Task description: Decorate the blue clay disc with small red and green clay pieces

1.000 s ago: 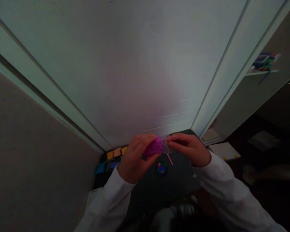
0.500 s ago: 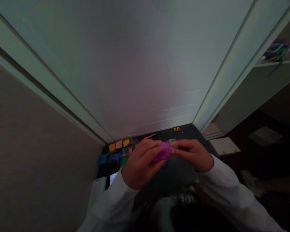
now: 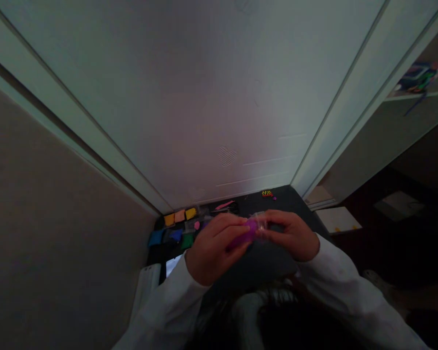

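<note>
Both hands are on a purple lump of what looks like modelling clay (image 3: 244, 235), in a clear plastic bag (image 3: 262, 223). My left hand (image 3: 219, 247) wraps around the purple lump, fingers on top and thumb below. With thumb and fingers, my right hand (image 3: 294, 235) pinches the bag's clear end, to the right of the lump. The bag is held above a dark table (image 3: 270, 267). Behind and left of my left hand lie several small coloured packets, among them a yellow packet (image 3: 191, 213), a blue packet (image 3: 175, 236) and a green packet (image 3: 187, 241).
A pink tool (image 3: 224, 205) lies near the wall by dark items I cannot make out. A small yellow-dotted piece (image 3: 266, 193) rests at the table's back. A bright white object (image 3: 173, 264) is at the left. Right of the table is a white board (image 3: 337, 220).
My hands have shifted slightly, and the bag's clear end looks shorter and more bunched at my right fingers. More of the pink tool and green packet shows behind my left hand.
</note>
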A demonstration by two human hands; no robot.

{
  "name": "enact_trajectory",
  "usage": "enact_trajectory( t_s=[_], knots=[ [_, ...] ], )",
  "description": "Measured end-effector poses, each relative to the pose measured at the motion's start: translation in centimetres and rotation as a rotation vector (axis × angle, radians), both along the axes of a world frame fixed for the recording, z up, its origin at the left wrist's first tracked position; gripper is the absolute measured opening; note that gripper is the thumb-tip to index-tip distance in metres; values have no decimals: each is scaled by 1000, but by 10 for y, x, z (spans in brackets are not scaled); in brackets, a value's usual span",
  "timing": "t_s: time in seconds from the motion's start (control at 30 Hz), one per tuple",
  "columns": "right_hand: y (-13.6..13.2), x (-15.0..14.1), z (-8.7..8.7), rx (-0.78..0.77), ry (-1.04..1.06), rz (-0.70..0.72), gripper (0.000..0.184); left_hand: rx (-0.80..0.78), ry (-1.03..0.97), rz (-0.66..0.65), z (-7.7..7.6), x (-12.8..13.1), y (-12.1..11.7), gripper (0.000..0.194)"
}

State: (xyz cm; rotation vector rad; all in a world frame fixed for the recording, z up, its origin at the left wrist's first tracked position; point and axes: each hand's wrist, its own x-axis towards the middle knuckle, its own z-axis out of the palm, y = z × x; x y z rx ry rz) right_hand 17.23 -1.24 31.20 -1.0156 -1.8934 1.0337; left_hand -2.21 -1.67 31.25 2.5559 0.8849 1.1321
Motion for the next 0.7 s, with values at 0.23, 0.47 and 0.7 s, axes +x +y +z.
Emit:
enact_trajectory(
  t_s=[0.23, 0.47, 0.7],
  knots=[
    [0, -1, 1, 37, -66, 45, 18, -84, -44, -25, -3, -1, 4, 25],
    [0, -4, -2, 42, 13, -56, 23, -183, -79, -19, -2, -2, 9, 26],
    [3, -7, -5, 26, 72, -30, 23, -256, -108, -37, 0, -5, 12, 23]
  ],
)
